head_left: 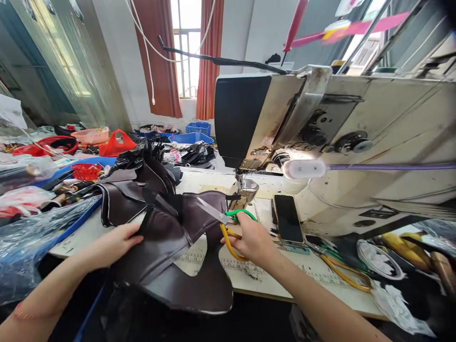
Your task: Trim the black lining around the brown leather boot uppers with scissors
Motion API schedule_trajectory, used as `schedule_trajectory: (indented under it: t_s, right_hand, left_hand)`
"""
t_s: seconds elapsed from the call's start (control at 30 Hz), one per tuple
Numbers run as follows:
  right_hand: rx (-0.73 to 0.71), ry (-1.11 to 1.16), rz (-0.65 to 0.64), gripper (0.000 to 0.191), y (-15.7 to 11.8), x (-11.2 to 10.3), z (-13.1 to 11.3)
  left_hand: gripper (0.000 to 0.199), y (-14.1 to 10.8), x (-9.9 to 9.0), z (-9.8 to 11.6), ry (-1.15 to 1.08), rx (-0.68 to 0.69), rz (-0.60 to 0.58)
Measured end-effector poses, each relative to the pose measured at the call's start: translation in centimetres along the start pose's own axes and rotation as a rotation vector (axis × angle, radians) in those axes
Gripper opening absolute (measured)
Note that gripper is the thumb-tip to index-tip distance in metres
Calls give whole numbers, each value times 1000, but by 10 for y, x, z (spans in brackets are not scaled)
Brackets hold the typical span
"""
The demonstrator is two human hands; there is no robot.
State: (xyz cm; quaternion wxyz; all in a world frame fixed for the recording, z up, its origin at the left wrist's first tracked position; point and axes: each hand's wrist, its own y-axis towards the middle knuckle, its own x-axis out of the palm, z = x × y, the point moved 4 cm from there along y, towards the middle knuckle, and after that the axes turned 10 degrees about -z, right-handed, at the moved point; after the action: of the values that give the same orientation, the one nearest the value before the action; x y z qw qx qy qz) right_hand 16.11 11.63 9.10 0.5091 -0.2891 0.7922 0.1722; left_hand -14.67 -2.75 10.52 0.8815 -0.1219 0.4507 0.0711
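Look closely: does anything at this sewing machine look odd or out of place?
Yes, mildly: the metal scissors in the bare right hand have mismatched handles, one green, one yellow, where matching colours are usual. Their blades show against a glossy, brown, leather-like piece.

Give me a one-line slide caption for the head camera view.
At a sewing machine, the left hand grips dark brown material while the right hand holds green-and-yellow-handled scissors.
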Motion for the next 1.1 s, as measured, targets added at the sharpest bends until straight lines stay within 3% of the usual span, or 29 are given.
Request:
schedule_trajectory:
  t_s: [0.07,0.2,0.33,0.4,0.43,0.47,0.53,0.63,0.8,1.0,1.1]
  right_hand:
    - [13,22,27,32,-3,3,1]
    - [199,172,8,36,-1,9,14]
    - [262,68,-65,30,0,31,26]
    - [239,32,-103,26,-1,45,28]
    - [213,17,-123,25,-1,52,28]
    - [179,2,-142,24,-1,58,27]
    - [105,-22,-172,25,-2,64,26]
    - [26,-48,-200,28,-8,62,31]
    - [-107,-226,-159,17,-48,48,54]
    - [-79,-393,-88,11,-101,43,75]
    - [-117,-426,-47,8,-109,43,75]
  left_hand:
    - [36,14,-1,5,175,7,-33]
    - [36,41,5,11,302,17,-56]
    - [43,41,27,16,412,-11,-7]
    - [45,25,54,26,454,7,143]
    - [41,14,71,35,477,83,286]
    - [37,3,93,45,475,240,326]
    - [32,-12,140,61,448,508,174]
    - [39,-17,176,67,427,583,54]
    - [31,4,166,65,295,624,-44]
    - [5,25,169,76,270,780,-110]
    - [18,25,174,81,327,890,-108]
